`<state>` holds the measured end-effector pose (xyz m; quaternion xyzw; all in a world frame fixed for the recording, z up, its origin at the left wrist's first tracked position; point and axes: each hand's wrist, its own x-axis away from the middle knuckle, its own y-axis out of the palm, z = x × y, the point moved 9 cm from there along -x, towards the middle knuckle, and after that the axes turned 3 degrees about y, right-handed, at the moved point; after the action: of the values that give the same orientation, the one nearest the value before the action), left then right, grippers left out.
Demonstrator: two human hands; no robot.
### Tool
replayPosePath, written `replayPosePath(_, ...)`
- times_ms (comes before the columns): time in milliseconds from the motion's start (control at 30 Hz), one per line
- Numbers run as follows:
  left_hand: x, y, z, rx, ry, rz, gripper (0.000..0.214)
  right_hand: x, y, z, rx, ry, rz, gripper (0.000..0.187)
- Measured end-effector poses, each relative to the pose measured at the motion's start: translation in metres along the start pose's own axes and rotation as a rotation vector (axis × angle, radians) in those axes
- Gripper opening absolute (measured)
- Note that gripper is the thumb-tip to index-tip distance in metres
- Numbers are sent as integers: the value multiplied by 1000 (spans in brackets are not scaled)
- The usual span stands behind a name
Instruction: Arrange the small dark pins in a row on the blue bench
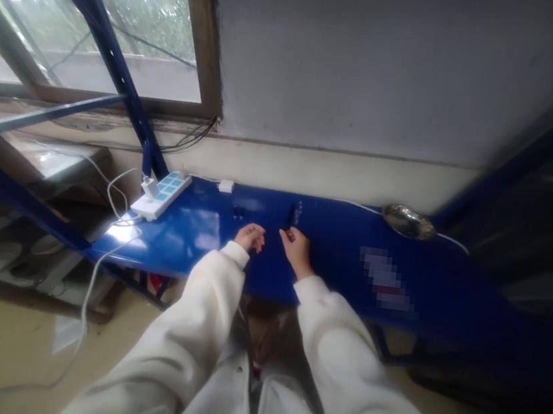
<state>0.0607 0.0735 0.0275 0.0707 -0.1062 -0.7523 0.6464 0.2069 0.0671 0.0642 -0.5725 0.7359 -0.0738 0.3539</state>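
White sleeves [212,300] cross the blue table [337,241] edge, a gap between left hand [251,236] and right hand [297,250]. I can't tell their grip. Past the right, a dark stick [290,214] points at the wall [282,162].

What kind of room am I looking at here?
Probably a workshop or storeroom, though I can't be certain. A blue metal rack has a blue shelf serving as a worktop, with small dark pieces on it and a power strip toward its left end.
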Motion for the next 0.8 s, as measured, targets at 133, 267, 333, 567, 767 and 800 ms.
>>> replayPosePath(133, 0, -2, 0, 9, -6, 20, 26, -10, -1, 12, 121, 72, 3, 22)
replayPosePath(267, -1, -2, -1, 6, -16, 16, 27, -21, -1, 19, 231, 102, -15, 18)
replayPosePath(333, -1, -2, -1, 7, -16, 13, 28, -26, 0, 22, 268, 118, -40, 16)
replayPosePath(567, -1, -3, 0, 25, -2, 32, 27, -36, 8, 31, 396, 156, -122, 17)
replayPosePath(767, -2, -3, -1, 21, -14, 47, 26, -39, 12, 32, 433, 160, -156, 17)
replayPosePath(800, -2, -3, -1, 20, -15, 49, 26, -39, 13, 32, 438, 157, -159, 18)
